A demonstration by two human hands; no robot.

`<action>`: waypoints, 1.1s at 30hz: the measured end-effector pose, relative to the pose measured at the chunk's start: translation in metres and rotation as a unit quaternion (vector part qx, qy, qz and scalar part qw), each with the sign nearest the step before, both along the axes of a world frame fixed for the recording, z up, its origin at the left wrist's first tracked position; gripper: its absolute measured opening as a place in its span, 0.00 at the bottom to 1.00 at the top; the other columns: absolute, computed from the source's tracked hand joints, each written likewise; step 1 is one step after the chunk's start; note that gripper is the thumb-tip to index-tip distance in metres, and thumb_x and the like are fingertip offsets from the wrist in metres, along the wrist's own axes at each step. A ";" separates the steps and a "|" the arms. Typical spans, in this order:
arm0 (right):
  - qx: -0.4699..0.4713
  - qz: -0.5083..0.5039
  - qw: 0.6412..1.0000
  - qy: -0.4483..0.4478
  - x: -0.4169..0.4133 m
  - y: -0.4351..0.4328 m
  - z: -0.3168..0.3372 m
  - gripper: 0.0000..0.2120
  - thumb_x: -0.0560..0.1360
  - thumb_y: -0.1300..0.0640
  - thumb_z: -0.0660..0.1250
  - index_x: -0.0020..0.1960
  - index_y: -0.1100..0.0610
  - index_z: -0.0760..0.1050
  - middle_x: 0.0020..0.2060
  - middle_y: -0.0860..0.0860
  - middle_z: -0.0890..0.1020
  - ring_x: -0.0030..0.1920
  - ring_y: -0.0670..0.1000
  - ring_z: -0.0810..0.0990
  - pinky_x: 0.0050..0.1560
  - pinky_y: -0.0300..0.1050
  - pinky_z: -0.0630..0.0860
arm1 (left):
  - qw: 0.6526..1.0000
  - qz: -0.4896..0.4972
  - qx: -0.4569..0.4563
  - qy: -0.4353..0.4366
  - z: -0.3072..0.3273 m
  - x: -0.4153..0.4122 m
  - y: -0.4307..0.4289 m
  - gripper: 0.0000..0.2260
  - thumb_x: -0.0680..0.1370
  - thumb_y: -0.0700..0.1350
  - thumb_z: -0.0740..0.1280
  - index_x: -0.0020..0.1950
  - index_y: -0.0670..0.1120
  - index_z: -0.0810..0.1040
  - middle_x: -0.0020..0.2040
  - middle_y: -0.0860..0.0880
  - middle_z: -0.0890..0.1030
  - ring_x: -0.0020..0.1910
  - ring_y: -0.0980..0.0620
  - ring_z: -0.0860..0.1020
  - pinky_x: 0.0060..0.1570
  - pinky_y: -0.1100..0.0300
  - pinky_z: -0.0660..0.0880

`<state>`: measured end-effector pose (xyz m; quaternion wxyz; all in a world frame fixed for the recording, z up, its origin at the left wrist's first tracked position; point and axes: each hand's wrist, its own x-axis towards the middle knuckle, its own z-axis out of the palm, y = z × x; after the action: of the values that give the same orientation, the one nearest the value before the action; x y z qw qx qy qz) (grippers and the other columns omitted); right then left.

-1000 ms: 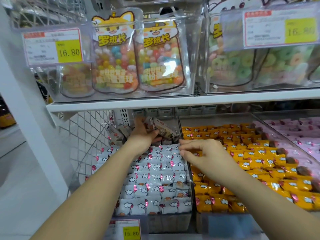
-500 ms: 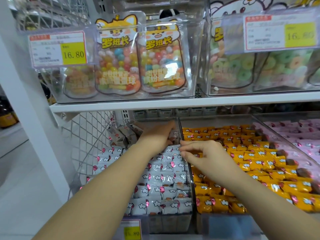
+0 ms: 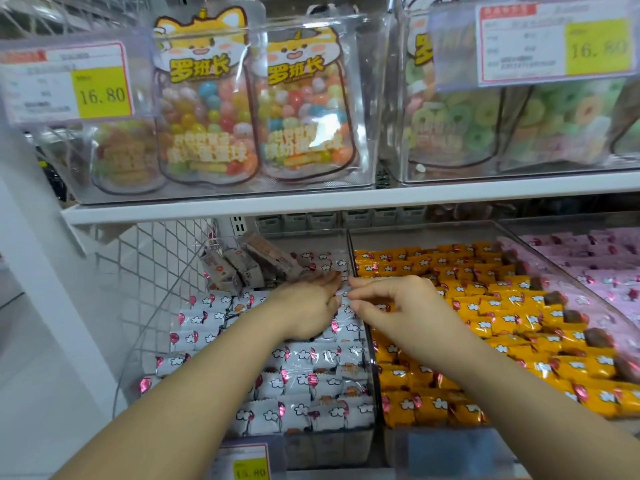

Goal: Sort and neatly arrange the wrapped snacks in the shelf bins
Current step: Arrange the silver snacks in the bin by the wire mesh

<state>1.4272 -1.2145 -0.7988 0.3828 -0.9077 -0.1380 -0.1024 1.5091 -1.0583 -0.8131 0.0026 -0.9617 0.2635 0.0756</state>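
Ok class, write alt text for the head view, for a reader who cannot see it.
A left hand rests on white snacks in a clear bin; the right hand pinches one. Orange snacks and pink snacks fill neighbouring bins, candy bags above.

White wrapped snacks [image 3: 301, 362] lie in rows in the clear bin [image 3: 329, 448]; grey packs [image 3: 242, 265] heap at its back left, orange snacks [image 3: 485, 306] right of it

Left forearm [image 3: 194, 393], right forearm [image 3: 519, 389] bare to frame edge; left grip [image 3: 308, 310], right grip [image 3: 405, 306] bare.
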 end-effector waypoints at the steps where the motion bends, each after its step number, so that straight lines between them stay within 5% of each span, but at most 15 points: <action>1: -0.002 -0.001 1.000 -0.001 0.000 0.000 0.000 0.09 0.75 0.53 0.66 0.54 0.46 0.80 0.61 0.42 0.77 0.57 0.32 0.70 0.57 0.23 0.60 | 1.000 0.005 0.012 0.005 0.002 0.001 -0.002 0.24 0.83 0.52 0.47 0.78 0.50 0.48 0.78 0.51 0.47 0.77 0.50 0.48 0.74 0.53 0.47; 6: -0.007 -0.008 1.000 -0.005 -0.005 0.002 0.002 0.10 0.76 0.54 0.66 0.55 0.46 0.80 0.62 0.42 0.77 0.57 0.32 0.69 0.49 0.15 0.58 | 0.999 -0.002 -0.048 0.011 0.004 -0.004 0.001 0.22 0.83 0.51 0.49 0.77 0.49 0.55 0.77 0.49 0.55 0.76 0.48 0.55 0.73 0.52 0.55; 10: -0.028 -0.025 0.999 -0.009 -0.009 0.005 0.001 0.11 0.76 0.55 0.65 0.57 0.48 0.79 0.62 0.42 0.76 0.58 0.35 0.70 0.60 0.28 0.61 | 0.981 0.008 -0.196 -0.009 0.013 -0.029 0.016 0.17 0.82 0.49 0.55 0.70 0.51 0.70 0.68 0.49 0.74 0.64 0.49 0.73 0.63 0.54 0.70; 16: -0.097 -0.056 0.993 -0.030 -0.012 0.020 0.004 0.12 0.78 0.56 0.61 0.57 0.50 0.80 0.66 0.44 0.73 0.65 0.44 0.71 0.67 0.38 0.61 | 0.923 0.178 -0.256 -0.228 0.021 -0.044 0.065 0.13 0.79 0.47 0.60 0.62 0.54 0.76 0.48 0.50 0.80 0.43 0.50 0.77 0.44 0.59 0.74; 18: -0.107 -0.063 0.992 -0.033 -0.013 0.024 0.004 0.12 0.78 0.56 0.61 0.57 0.50 0.80 0.66 0.44 0.73 0.66 0.45 0.70 0.65 0.38 0.62 | 0.922 0.219 -0.196 -0.252 0.019 -0.037 0.077 0.15 0.79 0.48 0.61 0.65 0.52 0.73 0.56 0.46 0.76 0.53 0.46 0.75 0.48 0.55 0.74; 22: -0.094 -0.075 0.992 -0.025 -0.012 0.026 0.004 0.12 0.78 0.56 0.61 0.57 0.50 0.80 0.66 0.44 0.73 0.66 0.45 0.71 0.65 0.38 0.63 | 0.940 0.233 -0.153 -0.196 0.009 -0.019 0.085 0.24 0.79 0.54 0.60 0.74 0.55 0.60 0.74 0.44 0.57 0.73 0.40 0.55 0.65 0.47 0.67; 27: -0.078 -0.071 0.994 -0.026 -0.010 0.025 0.001 0.12 0.78 0.56 0.61 0.57 0.49 0.80 0.66 0.42 0.73 0.65 0.43 0.70 0.64 0.35 0.61 | 0.960 0.200 -0.120 -0.158 0.005 0.000 0.079 0.23 0.79 0.52 0.62 0.73 0.54 0.63 0.72 0.43 0.60 0.71 0.39 0.58 0.66 0.49 0.66; 33: -0.070 -0.062 0.995 -0.027 -0.009 0.021 0.001 0.12 0.78 0.56 0.61 0.57 0.49 0.80 0.66 0.41 0.73 0.65 0.42 0.70 0.61 0.32 0.60 | 0.932 0.178 -0.238 -0.207 0.011 -0.005 0.066 0.14 0.79 0.44 0.62 0.65 0.47 0.74 0.65 0.43 0.72 0.57 0.42 0.75 0.54 0.54 0.75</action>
<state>1.4183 -1.1930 -0.7982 0.3076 -0.9359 -0.0984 -0.1407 1.5044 -0.9926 -0.8020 -0.1849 -0.9596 0.0920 -0.1912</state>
